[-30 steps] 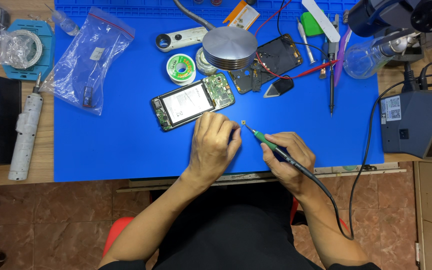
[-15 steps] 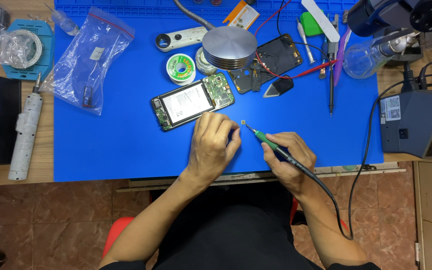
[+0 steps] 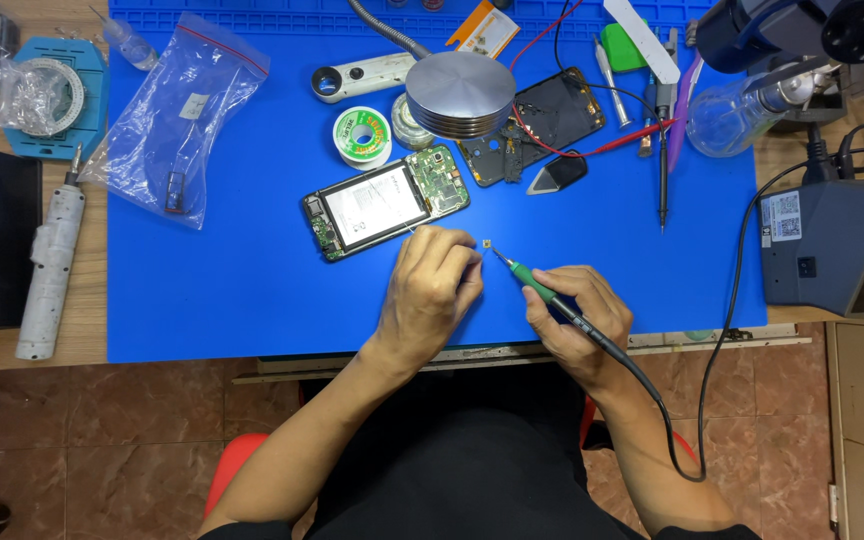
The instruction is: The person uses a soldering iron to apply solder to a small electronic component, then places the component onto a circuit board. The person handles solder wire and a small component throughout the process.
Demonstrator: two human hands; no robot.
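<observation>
Soldering iron (image 3: 552, 298) with a green grip sits pinched pen-style in my right hand (image 3: 577, 320), its tip touching a tiny chip (image 3: 490, 243) on the blue mat (image 3: 232, 300) of the counter. My left hand (image 3: 432, 290) rests curled just beside that chip, fingertips pressed together, with the opened phone (image 3: 382, 205) lying just above it

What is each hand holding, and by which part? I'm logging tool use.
Right hand: soldering iron, gripped pen-style on its handle. Left hand: fingers curled on the mat; any hold cannot be told.
</observation>
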